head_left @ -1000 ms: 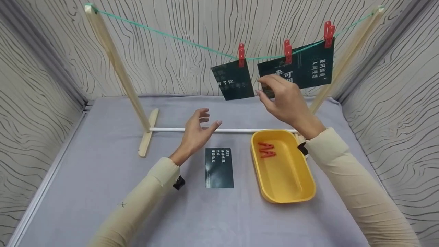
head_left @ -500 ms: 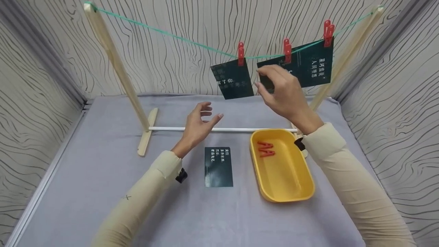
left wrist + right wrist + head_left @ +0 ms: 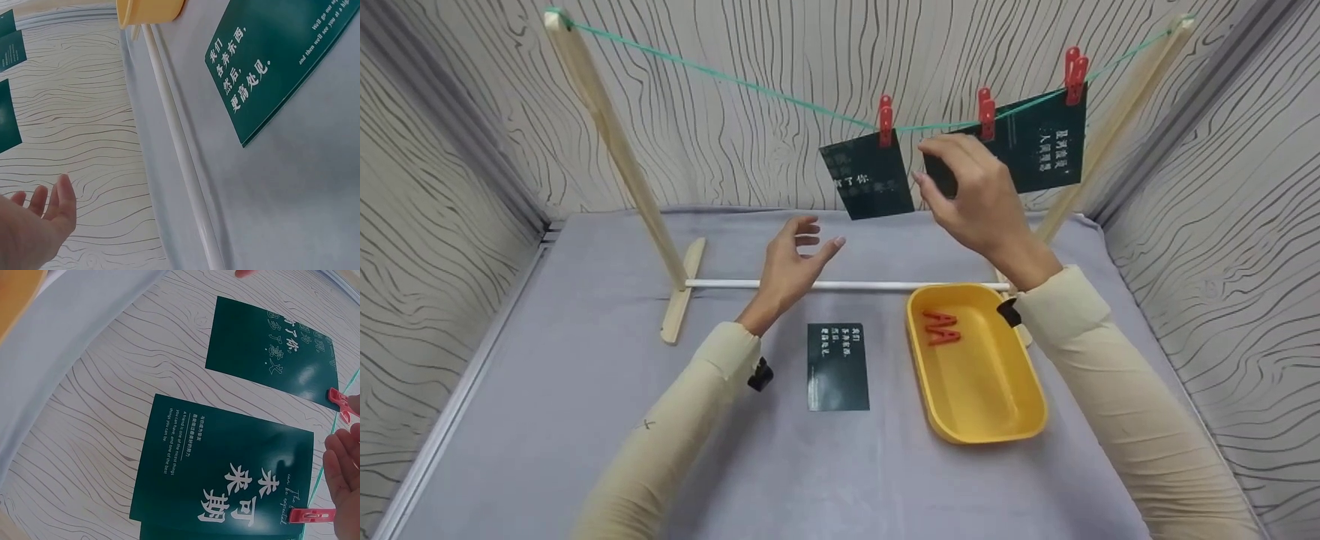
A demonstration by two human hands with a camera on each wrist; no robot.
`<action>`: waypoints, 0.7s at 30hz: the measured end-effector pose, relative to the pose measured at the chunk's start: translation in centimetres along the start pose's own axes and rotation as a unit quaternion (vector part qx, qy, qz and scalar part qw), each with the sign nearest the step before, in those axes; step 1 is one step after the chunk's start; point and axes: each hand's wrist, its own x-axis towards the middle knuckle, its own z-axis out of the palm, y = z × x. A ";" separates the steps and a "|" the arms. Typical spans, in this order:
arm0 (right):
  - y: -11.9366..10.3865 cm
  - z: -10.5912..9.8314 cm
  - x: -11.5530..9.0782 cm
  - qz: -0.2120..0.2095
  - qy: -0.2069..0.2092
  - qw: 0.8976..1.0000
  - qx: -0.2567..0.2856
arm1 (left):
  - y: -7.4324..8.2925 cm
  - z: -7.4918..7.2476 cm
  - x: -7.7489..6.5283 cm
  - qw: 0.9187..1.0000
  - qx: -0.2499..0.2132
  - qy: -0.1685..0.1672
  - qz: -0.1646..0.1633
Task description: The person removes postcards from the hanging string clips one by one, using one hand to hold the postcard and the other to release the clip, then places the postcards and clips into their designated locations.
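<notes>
My right hand is raised in front of the middle hanging card, its thumb and fingers curved and apart with nothing between them. In the right wrist view its fingers come near the green line, and its thumb overlaps the red clip of the left hanging card. Two more red clips hold the middle card and the right hanging card. Over the white rod hovers my left hand, fingers loosely bent, holding nothing. Below it on the cloth lies a dark green card with white writing.
A yellow tray with red clips inside stands right of the lying card. Two wooden posts carry the green line, joined low down by a white rod. A patterned wall rises behind.
Both hands have risen a little, the right one covering more of the middle card's writing. The hanging cards and the lying card stay where they were.
</notes>
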 end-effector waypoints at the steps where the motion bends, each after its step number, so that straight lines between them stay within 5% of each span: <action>1: 0.0 0.0 0.0 0.000 0.000 1.000 0.001 | 0.1 0.0 0.1 1.000 0.000 0.000 0.000; 13: -0.2 -0.3 1.4 0.005 0.012 1.000 -0.003 | 0.9 0.3 0.6 1.000 -0.014 -0.003 0.014; 21: -0.4 -0.5 2.8 0.008 -0.020 1.000 -0.009 | 1.1 0.6 0.9 1.000 -0.012 -0.002 0.029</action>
